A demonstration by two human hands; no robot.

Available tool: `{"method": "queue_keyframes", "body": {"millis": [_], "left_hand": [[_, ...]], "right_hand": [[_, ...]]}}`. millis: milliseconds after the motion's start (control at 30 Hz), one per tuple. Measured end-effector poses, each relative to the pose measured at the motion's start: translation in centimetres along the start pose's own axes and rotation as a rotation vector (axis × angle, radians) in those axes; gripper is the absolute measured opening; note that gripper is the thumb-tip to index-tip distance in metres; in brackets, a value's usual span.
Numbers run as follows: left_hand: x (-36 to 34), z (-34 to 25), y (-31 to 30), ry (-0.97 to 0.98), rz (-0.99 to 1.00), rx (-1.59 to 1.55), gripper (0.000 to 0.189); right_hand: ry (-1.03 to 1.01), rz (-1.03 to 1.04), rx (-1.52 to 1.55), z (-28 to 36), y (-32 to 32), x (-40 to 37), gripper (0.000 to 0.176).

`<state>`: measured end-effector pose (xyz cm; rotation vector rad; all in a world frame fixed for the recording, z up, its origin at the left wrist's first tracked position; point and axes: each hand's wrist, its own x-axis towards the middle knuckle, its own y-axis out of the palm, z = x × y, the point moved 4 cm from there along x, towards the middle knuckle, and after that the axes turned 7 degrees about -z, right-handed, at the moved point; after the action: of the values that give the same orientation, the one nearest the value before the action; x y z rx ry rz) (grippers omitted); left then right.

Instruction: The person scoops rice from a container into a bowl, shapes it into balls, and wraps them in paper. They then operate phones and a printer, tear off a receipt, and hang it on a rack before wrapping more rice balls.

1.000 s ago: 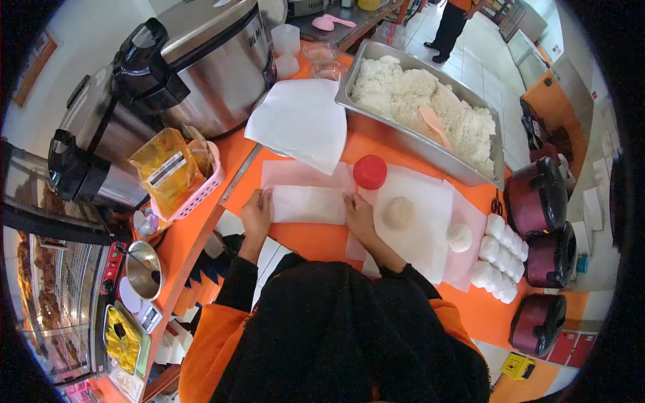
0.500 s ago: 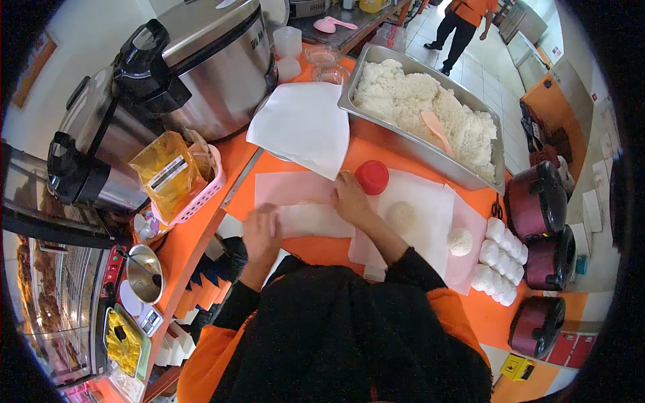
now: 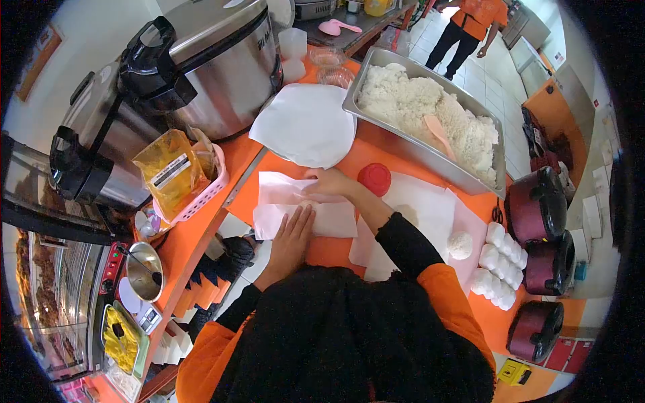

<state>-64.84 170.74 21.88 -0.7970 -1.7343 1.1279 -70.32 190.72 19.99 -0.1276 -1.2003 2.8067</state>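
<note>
Paper wrap, part-folded, on orange tabletop near rice tray: left hand flat upon it, grip released; right hand on far flap, grip state cannot be told; judged mid-fold, next calling for flap drawn over while pressed.

Paper I'm pressing: pale pink, plain, no print. Counter: solid orange. Lid: red. Rice: white. Tray: bare steel grey. Paddle: salmon pink. My sleeve: black. Vest: orange. Basket: pink. Packet in it: yellow, with a white label. Cookers on my right: maroon.
</note>
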Motion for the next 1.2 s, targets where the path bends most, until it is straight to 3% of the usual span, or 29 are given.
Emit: {"method": "queue_keyframes", "body": {"millis": [100, 200, 300, 400, 500, 600, 800, 900, 967, 1067, 1100, 1133, 1200], "left_hand": [[0.3, 0.1, -0.3, -0.019, -0.001, -0.063, 0.056], [0.4, 0.5, -0.1, -0.006, -0.01, -0.027, 0.054], [0.0, 1.9, 1.6, 0.003, -0.024, -0.115, 0.053], [-0.7, 2.6, 0.7, 0.041, -0.222, -0.292, 0.052], [0.8, 0.2, -2.6, 0.034, -0.306, 0.063, 0.055], [2.8, -0.4, -3.3, 0.177, -0.061, 0.218, 0.059], [-1.6, 1.2, 0.1, -0.169, 0.056, 0.257, 0.069], [-3.1, 1.3, 1.1, -0.193, -0.01, 0.275, 0.068], [-4.6, 2.2, 3.3, -0.322, -0.013, 0.113, 0.065], [-5.6, 3.1, 4.7, -0.31, -0.076, 0.117, 0.059], [-4.2, 2.6, 2.1, -0.329, -0.03, 0.065, 0.057], [-3.2, 1.9, 0.3, -0.475, 0.197, 0.031, 0.052], [-4.1, 3.3, 1.9, -0.369, 0.064, -0.049, 0.043]], "right_hand": [[-0.006, 0.227, -0.222, 3.5, -1.6, -1.4, 0.037], [-0.326, -0.02, -0.206, 5.2, -1.0, -4.9, 0.029], [-0.294, -0.005, -0.236, 6.0, 0.0, -7.6, 0.031], [-0.581, -0.264, -0.511, 5.7, 2.1, -9.7, 0.037], [-0.48, -0.296, -0.443, 6.2, 2.7, -11.3, 0.043], [-0.394, -0.146, -0.473, 7.7, 2.2, -12.5, 0.047], [-0.304, -0.368, -0.27, 6.1, 3.4, -14.3, 0.056], [-0.155, -0.437, -0.141, 3.3, 5.3, -15.7, 0.058], [-0.221, -0.479, -0.201, 2.1, 5.9, -16.1, 0.046], [-0.321, -0.582, -0.105, 0.6, 5.1, -15.4, 0.033], [-0.279, -0.46, -0.198, 0.7, 4.9, -14.8, 0.028], [-0.23, -0.338, -0.287, 0.5, 4.6, -14.2, 0.024], [-0.257, -0.273, -0.238, 0.2, 3.2, -12.9, 0.02]]}}
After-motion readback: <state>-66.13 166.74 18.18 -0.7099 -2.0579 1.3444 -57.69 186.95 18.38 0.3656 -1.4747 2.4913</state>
